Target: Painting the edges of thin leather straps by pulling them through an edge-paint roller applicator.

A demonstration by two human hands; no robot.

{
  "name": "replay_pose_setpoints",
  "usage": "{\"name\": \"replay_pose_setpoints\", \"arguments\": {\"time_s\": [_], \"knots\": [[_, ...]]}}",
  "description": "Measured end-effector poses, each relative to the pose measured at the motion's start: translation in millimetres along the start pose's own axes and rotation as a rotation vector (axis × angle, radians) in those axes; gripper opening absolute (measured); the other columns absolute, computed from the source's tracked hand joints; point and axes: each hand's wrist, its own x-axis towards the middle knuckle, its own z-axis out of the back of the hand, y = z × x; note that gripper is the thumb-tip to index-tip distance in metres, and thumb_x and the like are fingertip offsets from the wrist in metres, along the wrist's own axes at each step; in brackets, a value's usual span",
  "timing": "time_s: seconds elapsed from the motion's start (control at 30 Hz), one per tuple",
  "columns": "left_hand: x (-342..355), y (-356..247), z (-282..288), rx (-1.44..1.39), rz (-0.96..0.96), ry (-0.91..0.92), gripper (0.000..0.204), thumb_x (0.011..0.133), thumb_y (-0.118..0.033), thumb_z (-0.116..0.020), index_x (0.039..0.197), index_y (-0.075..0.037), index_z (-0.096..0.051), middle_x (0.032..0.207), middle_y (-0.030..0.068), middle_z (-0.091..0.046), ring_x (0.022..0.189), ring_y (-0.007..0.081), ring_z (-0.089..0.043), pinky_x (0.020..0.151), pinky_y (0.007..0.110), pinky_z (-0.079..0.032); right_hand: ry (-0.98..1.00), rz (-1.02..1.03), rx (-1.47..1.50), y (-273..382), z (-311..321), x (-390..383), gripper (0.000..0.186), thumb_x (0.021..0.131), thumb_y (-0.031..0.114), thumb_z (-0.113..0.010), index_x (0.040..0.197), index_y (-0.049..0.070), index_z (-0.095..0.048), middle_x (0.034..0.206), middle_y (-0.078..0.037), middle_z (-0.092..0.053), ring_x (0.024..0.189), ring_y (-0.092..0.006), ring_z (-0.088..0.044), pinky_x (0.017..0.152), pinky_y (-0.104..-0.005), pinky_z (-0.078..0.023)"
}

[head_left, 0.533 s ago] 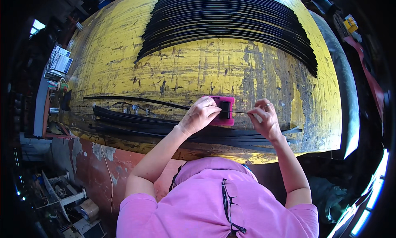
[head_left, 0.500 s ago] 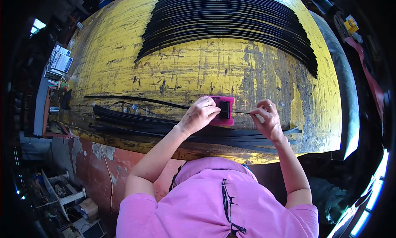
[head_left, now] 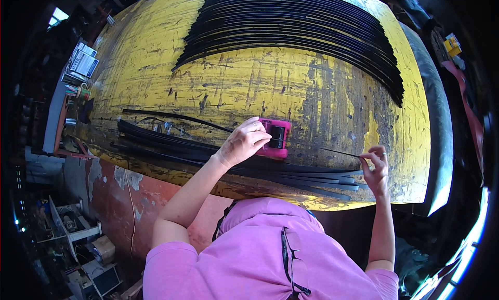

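Observation:
A small pink tool (head_left: 274,152) with a black roller-like middle (head_left: 277,136) lies on the yellow worktable (head_left: 249,92). One narrow black strip (head_left: 176,115) comes from the left, passes under my left fingers and runs across the tool to the right. My left hand (head_left: 241,144) rests against the tool's left side, thumb and fingers pinched on the strip. Well to the right, my right hand (head_left: 376,170) pinches the strip near its right end, holding it taut. Whether the strip goes through or over the roller is too small to tell.
A bundle of loose black strips (head_left: 291,171) lies along the near edge. Many strips (head_left: 291,19) are laid side by side at the back. Small boxes (head_left: 83,63) stand at the left edge. A dark sheet (head_left: 436,134) hangs along the table's right side.
My right hand has moved right and slightly nearer to me, drawing the strip out; more of it shows right of the tool. My left hand stays at the tool.

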Motion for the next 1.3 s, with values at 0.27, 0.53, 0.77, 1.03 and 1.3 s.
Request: {"name": "replay_pose_setpoints", "arguments": {"time_s": [0.27,0.53,0.77,1.03,1.3], "knots": [[2,-4,-2,0.025,0.038,-0.002,0.005,0.072,-0.006,-0.069,0.077,-0.004,-0.067,0.07,0.0058,-0.058,0.069,0.0216,-0.059,0.095,0.04,-0.044,-0.012,-0.068,-0.061,-51,52,-22,0.013,0.071,-0.007,-0.065,0.078,0.002,-0.06,0.088,-0.009,-0.047,0.08,-0.0219,-0.051,0.07,-0.0311,-0.042],[5,-9,-3,0.062,0.049,0.036,0.006,0.072,-0.006,-0.069,0.077,-0.004,-0.066,0.07,0.0058,-0.057,0.07,0.0214,-0.058,0.096,0.041,-0.043,-0.065,-0.146,-0.23,-119,104,-54,0.011,0.071,-0.005,-0.066,0.077,0.002,-0.059,0.087,-0.009,-0.046,0.085,-0.0243,-0.049,0.075,-0.0328,-0.041],[7,-11,-2,0.068,0.065,0.04,0.007,0.072,-0.005,-0.069,0.077,-0.003,-0.066,0.071,0.0057,-0.057,0.068,0.0212,-0.058,0.098,0.041,-0.042,-0.101,-0.301,-0.343,-174,157,-86,0.01,0.071,-0.006,-0.064,0.075,0.0,-0.057,0.085,-0.009,-0.045,0.084,-0.0242,-0.048,0.078,-0.0336,-0.039],[8,-13,-4,0.039,0.089,0.057,0.007,0.072,-0.004,-0.069,0.078,-0.002,-0.066,0.071,0.0055,-0.057,0.067,0.0207,-0.058,0.099,0.041,-0.041,-0.123,-0.476,-0.448,-265,234,-131,0.003,0.075,-0.003,-0.06,0.077,-0.002,-0.058,0.088,-0.011,-0.046,0.086,-0.025,-0.048,0.076,-0.0349,-0.04],[9,-14,-3,0.051,0.102,0.053,0.005,0.072,-0.003,-0.068,0.077,-0.003,-0.066,0.071,0.005,-0.057,0.068,0.0201,-0.058,0.1,0.042,-0.041,-0.192,-0.493,-0.742,-343,306,-179,0.009,0.069,-0.005,-0.062,0.071,-0.002,-0.054,0.084,-0.012,-0.045,0.085,-0.0284,-0.049,0.08,-0.0381,-0.039]]}}
